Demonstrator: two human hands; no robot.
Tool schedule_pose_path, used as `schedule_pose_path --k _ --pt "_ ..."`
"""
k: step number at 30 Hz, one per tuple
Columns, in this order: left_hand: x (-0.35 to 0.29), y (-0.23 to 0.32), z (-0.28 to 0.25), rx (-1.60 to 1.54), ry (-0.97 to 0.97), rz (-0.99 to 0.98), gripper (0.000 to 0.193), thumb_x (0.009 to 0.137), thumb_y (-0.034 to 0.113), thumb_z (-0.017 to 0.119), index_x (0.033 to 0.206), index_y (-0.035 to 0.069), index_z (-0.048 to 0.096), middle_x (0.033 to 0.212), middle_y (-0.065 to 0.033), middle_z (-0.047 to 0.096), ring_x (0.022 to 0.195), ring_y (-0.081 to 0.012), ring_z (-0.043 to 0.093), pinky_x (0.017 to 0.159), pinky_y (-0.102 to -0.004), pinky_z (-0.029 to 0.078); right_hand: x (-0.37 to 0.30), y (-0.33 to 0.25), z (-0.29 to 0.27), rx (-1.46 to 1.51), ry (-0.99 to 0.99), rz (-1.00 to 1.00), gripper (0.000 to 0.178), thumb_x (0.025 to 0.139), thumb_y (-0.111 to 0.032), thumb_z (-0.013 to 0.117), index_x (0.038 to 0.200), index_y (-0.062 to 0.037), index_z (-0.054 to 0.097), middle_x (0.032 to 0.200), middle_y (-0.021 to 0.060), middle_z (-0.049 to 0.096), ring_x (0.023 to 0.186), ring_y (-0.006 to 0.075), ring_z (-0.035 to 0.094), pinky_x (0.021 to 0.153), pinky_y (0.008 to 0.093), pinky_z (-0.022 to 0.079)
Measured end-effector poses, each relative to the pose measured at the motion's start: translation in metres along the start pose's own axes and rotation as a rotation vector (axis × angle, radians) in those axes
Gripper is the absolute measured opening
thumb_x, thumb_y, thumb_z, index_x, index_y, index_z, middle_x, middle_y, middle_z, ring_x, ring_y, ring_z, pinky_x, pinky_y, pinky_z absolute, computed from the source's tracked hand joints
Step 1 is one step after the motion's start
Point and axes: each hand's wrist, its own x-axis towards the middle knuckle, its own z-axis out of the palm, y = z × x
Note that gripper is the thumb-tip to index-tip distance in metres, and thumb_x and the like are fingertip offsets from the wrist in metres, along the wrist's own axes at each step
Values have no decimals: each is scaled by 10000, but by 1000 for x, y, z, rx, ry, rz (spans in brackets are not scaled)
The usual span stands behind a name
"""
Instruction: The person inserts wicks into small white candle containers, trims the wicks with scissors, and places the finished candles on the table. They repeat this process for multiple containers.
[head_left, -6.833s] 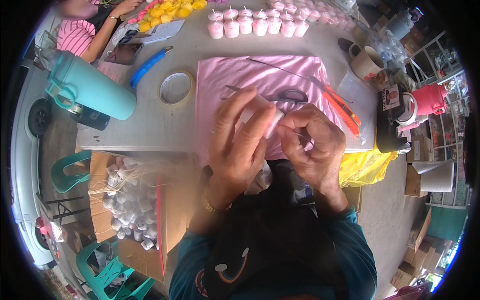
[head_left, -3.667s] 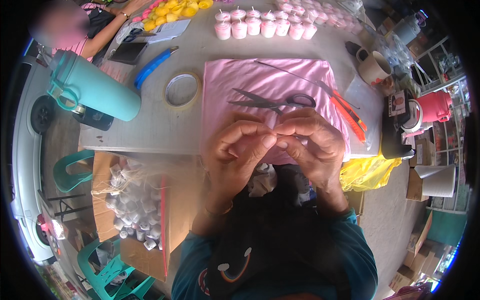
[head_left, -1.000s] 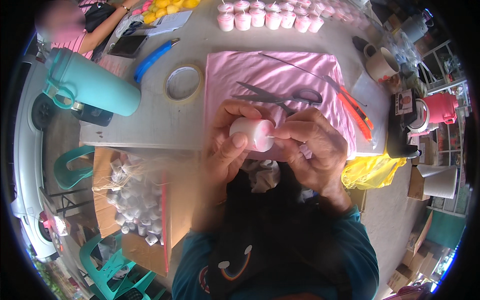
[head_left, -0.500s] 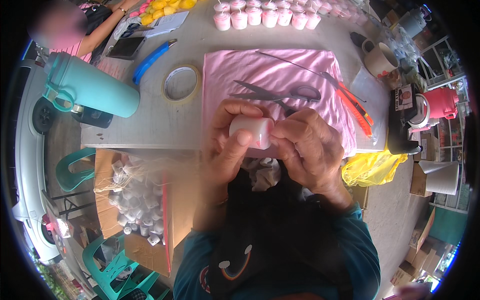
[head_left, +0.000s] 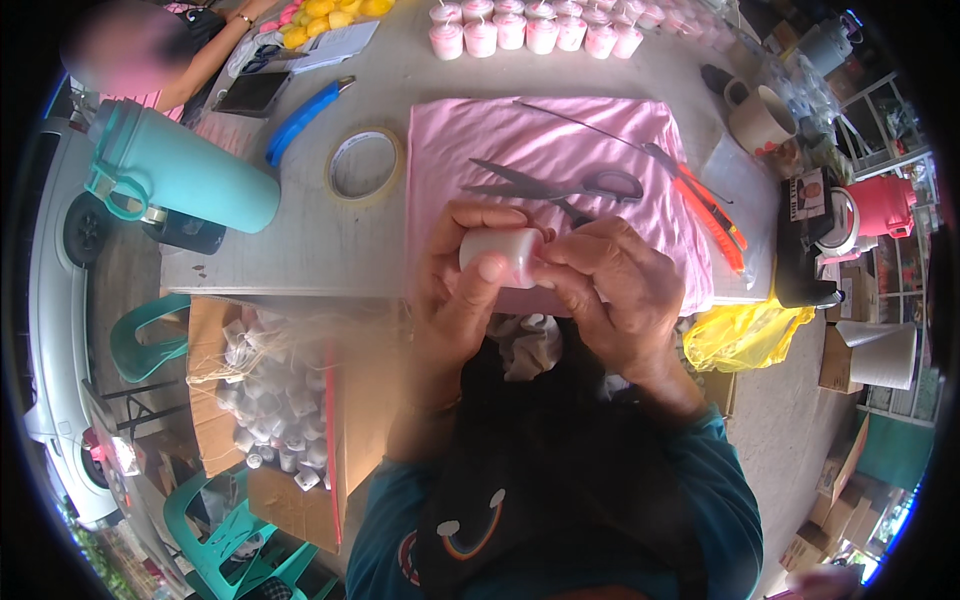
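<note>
My left hand is wrapped round a small white candle with a pink end, tilted on its side so that this end faces right. Thumb and fingers of my right hand pinch together at the pink end; what lies between the fingertips is hidden. Both hands are over the near edge of a folded pink cloth on the table. Just beyond them on the cloth lie grey scissors. An orange box cutter and a thin metal rod rest at the cloth's right side.
Rows of pink-and-white candles stand at the far edge. On the left are a tape roll, a blue cutter and a teal bottle. A cardboard box holds several white pieces below. A mug stands right; another person sits far left.
The right fingertips have shifted slightly at the candle's pink end, and the candle has turned a little in my left hand. Both hands keep about the same place.
</note>
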Motion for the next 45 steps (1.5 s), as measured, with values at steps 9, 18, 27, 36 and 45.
schedule_pose_path --k 9,18,27,36,45 --pt "1 2 2 -3 -1 16 396 940 279 562 1152 -43 472 1105 -177 566 1028 -224 585 913 -334 488 3 0 -3 134 16 35 239 715 69 746 914 -13 642 836 101 635 740 191 629 622 274 499" --pt "-2 4 1 66 12 24 355 917 266 611 1125 -5 514 1084 -122 593 1033 -196 581 917 -329 450 5 1 3 11 44 -77 213 737 24 741 909 -8 620 796 101 606 687 218 618 595 297 495" --pt "-4 0 1 157 47 69 287 905 178 602 1121 -2 542 1098 -104 586 1013 -170 579 894 -304 449 4 3 7 -69 49 -111 207 745 -2 737 917 -8 622 787 98 599 683 228 618 602 302 502" --pt "-1 1 -2 109 59 63 305 902 172 611 1143 11 516 1089 -106 579 1008 -176 579 895 -317 450 4 -2 -10 235 -33 254 216 725 70 737 900 -15 642 872 75 631 753 162 615 630 259 495" --pt "1 -1 -3 131 19 62 332 881 140 639 1156 19 498 1078 -114 579 1006 -181 576 882 -314 459 2 6 -6 125 -34 125 222 728 87 715 903 -15 624 857 84 624 712 151 609 615 261 492"
